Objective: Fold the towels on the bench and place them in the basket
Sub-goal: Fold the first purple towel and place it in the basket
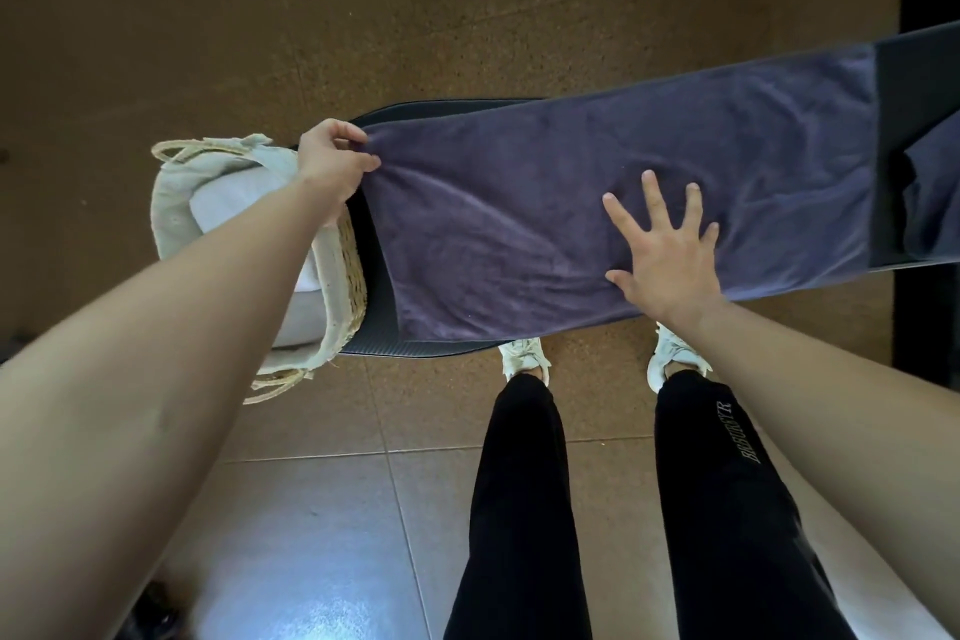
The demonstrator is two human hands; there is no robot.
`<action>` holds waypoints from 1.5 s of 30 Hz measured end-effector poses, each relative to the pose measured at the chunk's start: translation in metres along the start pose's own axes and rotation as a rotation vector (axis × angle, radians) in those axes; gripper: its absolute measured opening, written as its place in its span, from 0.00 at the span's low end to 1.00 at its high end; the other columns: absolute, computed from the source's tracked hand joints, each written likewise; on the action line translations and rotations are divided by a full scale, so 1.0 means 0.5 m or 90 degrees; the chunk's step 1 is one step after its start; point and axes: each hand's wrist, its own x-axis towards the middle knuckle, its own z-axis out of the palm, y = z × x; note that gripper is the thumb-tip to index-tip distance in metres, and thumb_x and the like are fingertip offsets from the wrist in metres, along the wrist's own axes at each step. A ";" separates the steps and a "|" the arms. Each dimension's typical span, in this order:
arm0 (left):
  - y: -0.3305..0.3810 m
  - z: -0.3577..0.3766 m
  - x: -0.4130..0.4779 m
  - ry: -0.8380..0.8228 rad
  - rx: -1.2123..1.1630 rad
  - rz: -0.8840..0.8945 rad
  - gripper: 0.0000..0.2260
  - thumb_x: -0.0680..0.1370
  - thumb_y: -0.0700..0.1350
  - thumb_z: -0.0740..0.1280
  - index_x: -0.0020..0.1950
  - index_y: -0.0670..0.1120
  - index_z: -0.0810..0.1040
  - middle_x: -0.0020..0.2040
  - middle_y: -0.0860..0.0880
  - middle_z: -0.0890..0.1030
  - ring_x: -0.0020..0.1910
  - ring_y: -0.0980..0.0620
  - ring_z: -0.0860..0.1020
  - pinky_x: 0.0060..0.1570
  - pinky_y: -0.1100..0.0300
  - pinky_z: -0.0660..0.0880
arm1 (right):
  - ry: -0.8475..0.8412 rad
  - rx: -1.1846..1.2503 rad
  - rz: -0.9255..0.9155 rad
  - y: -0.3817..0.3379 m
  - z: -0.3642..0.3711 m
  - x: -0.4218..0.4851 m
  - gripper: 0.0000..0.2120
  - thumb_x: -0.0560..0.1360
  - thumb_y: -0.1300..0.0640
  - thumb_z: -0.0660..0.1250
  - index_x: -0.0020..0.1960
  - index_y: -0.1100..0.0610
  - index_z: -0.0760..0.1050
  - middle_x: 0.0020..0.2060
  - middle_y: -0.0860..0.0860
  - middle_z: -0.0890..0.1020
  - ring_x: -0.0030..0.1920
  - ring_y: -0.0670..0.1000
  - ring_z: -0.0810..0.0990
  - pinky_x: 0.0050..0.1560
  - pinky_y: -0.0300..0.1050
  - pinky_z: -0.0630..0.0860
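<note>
A long dark purple towel [519, 203] lies spread along the black padded bench [379, 327]. My left hand [332, 161] pinches the towel's far left corner at the bench's left end. My right hand [665, 250] lies flat on the towel with fingers spread, near its front edge. A woven basket [345, 276] with a pale cloth liner stands on the floor against the bench's left end, and a folded white towel [228, 208] lies inside it.
A second dark cloth [930, 187] lies on the bench at the far right. My legs in black trousers and white shoes [524, 359] stand right at the bench's front edge. Brown tiled floor surrounds the bench.
</note>
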 end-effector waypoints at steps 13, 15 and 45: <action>-0.017 0.273 -0.284 -0.018 0.245 0.354 0.13 0.75 0.42 0.75 0.58 0.49 0.80 0.60 0.47 0.73 0.61 0.44 0.70 0.51 0.56 0.75 | 0.044 0.125 -0.059 0.072 -0.054 -0.020 0.45 0.74 0.44 0.75 0.82 0.41 0.51 0.83 0.51 0.47 0.75 0.63 0.59 0.62 0.61 0.75; -0.034 0.345 -0.347 -0.070 0.256 0.383 0.18 0.73 0.42 0.77 0.60 0.50 0.79 0.62 0.48 0.72 0.60 0.43 0.69 0.51 0.52 0.78 | 0.138 0.210 0.000 0.133 -0.062 -0.030 0.39 0.76 0.49 0.74 0.81 0.47 0.59 0.81 0.52 0.56 0.71 0.60 0.63 0.60 0.56 0.76; 0.212 0.788 -0.605 -0.304 -0.048 0.100 0.22 0.73 0.51 0.78 0.64 0.51 0.76 0.55 0.54 0.82 0.54 0.54 0.82 0.58 0.50 0.80 | -0.164 0.807 0.175 0.501 -0.087 -0.054 0.16 0.79 0.50 0.71 0.49 0.65 0.81 0.40 0.56 0.84 0.41 0.50 0.82 0.45 0.45 0.78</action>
